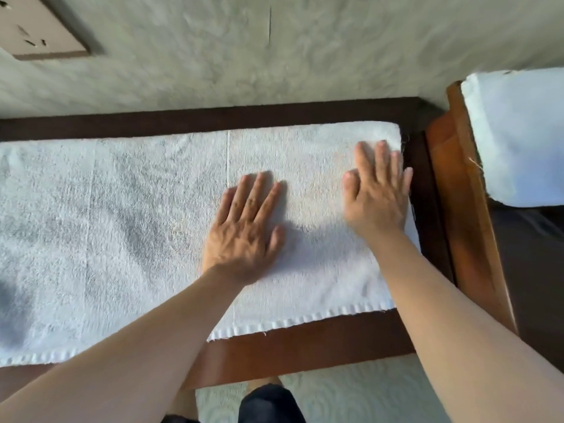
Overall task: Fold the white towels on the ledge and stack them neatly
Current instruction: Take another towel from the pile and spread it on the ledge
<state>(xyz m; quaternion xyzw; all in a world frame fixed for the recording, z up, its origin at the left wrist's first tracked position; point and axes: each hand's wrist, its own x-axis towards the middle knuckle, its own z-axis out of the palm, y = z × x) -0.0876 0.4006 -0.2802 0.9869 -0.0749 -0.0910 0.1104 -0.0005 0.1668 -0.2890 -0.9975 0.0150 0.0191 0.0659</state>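
Observation:
A large white towel [106, 233] lies spread flat along the brown wooden ledge [305, 346], reaching from the left edge of view to near the ledge's right end. My left hand [247, 227] lies flat on the towel's middle right part with straight fingers. My right hand [378, 190] is also flat, fingers straight, over the towel's right end close to its edge; it looks slightly blurred. Another white towel [518, 138] sits on the adjoining wooden piece at the far right.
A textured pale wall [274, 56] rises right behind the ledge. A framed panel [39, 29] hangs on it at top left. A raised wooden edge [457, 178] bounds the ledge on the right, with a dark surface [531, 270] beyond. Pale patterned floor [366, 398] lies below.

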